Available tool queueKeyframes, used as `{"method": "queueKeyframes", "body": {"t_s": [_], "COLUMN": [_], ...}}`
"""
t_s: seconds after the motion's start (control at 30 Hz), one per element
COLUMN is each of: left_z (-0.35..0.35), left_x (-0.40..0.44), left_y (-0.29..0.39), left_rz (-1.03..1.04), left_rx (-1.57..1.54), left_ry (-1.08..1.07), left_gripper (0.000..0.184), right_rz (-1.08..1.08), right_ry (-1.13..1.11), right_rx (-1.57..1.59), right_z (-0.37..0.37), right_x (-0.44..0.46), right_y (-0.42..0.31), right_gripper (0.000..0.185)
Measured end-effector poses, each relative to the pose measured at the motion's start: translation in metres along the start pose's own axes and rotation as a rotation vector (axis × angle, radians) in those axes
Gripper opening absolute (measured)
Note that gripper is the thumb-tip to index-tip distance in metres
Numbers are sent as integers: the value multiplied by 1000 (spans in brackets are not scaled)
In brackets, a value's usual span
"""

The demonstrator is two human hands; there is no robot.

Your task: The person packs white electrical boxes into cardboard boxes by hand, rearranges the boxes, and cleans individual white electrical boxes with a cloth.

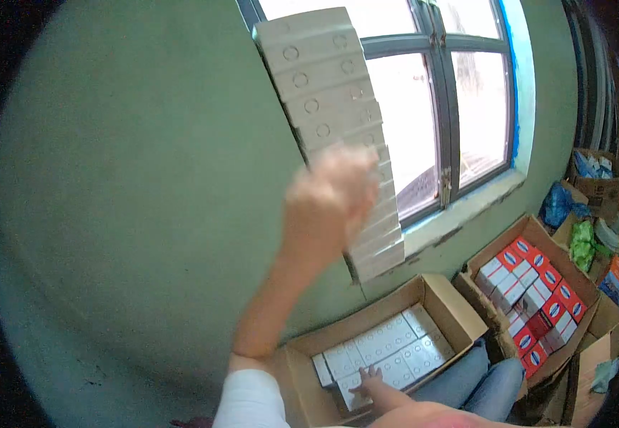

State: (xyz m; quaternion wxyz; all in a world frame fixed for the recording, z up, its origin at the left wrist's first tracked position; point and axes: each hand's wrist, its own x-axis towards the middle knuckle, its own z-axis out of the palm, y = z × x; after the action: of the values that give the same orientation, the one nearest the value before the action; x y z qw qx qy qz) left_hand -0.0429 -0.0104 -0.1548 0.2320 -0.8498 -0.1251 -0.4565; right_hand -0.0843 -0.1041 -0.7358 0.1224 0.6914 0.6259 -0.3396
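My left hand [332,191] is raised in front of a tall stack of whitish cartons [316,78] with round marks. Motion blurs its fingers, so whether it holds anything or touches the stack does not show. Lower down, my right hand [373,383] rests with fingers apart on white boxes [395,346] that also bear small circles. These boxes lie in rows inside an open brown cardboard box [445,303].
Right of that box stands another open carton [586,314] holding red-and-white packs [530,299]. Behind the stack are a green wall [145,178] and a barred window [438,107]. A blue bag [556,205] and a green bag [582,242] lie farther right. A person's jeans-clad legs [459,381] are close to the boxes.
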Motion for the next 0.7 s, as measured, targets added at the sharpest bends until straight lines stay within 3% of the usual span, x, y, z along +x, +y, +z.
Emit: {"method": "queueKeyframes", "body": {"t_s": [0.1, 0.17, 0.27, 0.37, 0.47, 0.5, 0.6, 0.7], "left_z": [-31, -43, -47, -55, -61, -63, -72, -94], "left_x": [89, 134, 169, 183, 191, 189, 189, 169], "left_y": [-39, -65, -94, -98, -113, -111, -103, -63], "left_rz": [164, 199, 246, 85, 80, 171, 207, -19], "left_rx": [552, 752, 775, 748, 489, 474, 573, 623], "left_ry": [334, 334, 36, -315, -324, -243, -266, -219], "left_gripper": [40, 45, 48, 48, 46, 45, 43, 33], "right_rz": [5, -28, -27, -30, -33, -34, -29, -30], "right_ry": [-51, -52, -81, -70, -106, -104, -90, -91], "right_rx": [-42, -10, 4, 95, 42, 47, 66, 59], "right_z": [-16, -18, -27, -28, -42, -38, -28, -30], "right_x": [-5, -10, -18, -20, -34, -31, -17, -21], "right_y": [1, 2, 2, 4, 2, 1, 5, 3], "right_gripper": [94, 93, 122, 121, 116, 115, 112, 110]}}
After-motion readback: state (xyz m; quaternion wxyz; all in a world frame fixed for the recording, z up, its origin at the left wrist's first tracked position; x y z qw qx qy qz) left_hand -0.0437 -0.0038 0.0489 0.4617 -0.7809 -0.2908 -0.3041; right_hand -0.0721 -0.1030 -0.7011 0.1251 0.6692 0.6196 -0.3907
